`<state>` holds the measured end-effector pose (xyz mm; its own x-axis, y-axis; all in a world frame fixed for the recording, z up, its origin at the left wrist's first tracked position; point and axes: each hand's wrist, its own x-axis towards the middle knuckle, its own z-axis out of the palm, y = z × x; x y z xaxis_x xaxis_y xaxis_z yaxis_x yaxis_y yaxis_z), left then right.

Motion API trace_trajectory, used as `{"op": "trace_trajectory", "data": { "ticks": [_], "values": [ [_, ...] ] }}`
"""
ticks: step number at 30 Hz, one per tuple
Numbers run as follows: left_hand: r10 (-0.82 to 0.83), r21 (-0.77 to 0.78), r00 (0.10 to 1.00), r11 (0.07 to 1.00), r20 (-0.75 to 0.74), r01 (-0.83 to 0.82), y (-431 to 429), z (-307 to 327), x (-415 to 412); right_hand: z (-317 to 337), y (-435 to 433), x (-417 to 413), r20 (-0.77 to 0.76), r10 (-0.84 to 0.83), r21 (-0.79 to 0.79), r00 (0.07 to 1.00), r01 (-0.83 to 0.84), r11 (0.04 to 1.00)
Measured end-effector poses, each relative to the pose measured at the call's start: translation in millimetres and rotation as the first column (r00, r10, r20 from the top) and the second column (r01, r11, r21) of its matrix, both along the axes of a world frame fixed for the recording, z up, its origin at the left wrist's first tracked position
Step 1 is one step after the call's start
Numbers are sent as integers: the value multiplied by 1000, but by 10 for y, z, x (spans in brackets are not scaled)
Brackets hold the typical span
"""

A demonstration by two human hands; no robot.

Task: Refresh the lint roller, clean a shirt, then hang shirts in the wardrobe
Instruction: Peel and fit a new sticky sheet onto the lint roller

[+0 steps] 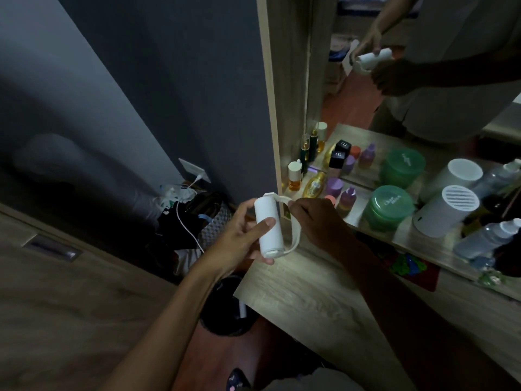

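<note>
- Standing at a wooden dresser top (318,294) with a mirror (423,80) behind it; room is dim, shirts and wardrobe interior not in view, so only the first step of the task looks underway.
- Clutter on the shelf by the mirror: green jar (387,207), white speaker-like cylinder (448,211), small bottles. All well apart from the hands, no snag risk.
- Left hand (239,235) wraps the lint roller (267,225) from the left: thumb pressed on the front of the white barrel at mid-height, fingers curled round the back, one fingertip showing under the bottom end. Closed, firm grip on the barrel.
- Right hand (318,221) is just right of the roller, fingers pinched shut on the upper end of the white strip (294,237) that arcs from the roller's top down to its bottom end. Cannot tell whether that strip is the cover frame or a peeling sheet.
- Roller is held in the air above the dresser's front-left corner, upright with a slight tilt, between the two hands.
- Judgement, to do it well: keep the left hand still as the anchor, thumb clear of the strip's path; pull with the right hand away from the barrel in one steady motion, not a jerk, so the piece comes off clean.
- Risk: left thumb sits on the barrel face, may pin whatever must come off.
</note>
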<state>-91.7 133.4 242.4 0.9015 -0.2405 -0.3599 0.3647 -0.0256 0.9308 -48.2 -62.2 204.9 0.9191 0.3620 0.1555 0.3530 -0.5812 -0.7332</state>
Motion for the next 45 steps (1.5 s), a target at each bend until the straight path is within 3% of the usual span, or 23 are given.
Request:
{"op": "trace_trajectory", "data": {
  "ticks": [4,16,31,38,45],
  "values": [
    [-42,81,994,996,101,34,-10,7,11,-51,30,48,150,-154,57,977,147,987],
    [-156,233,946,968,285,90,97,109,60,68,88,33,203,-145,90,968,129,988],
    [-165,346,927,937,336,41,359,175,19,58,356,138,285,-80,98,955,54,994],
    [-121,301,930,954,346,12,395,170,56,122,388,172,335,-71,110,940,35,993],
    [-102,300,936,954,337,-4,499,96,128,82,476,224,235,-23,81,972,4,997]
  ]
}}
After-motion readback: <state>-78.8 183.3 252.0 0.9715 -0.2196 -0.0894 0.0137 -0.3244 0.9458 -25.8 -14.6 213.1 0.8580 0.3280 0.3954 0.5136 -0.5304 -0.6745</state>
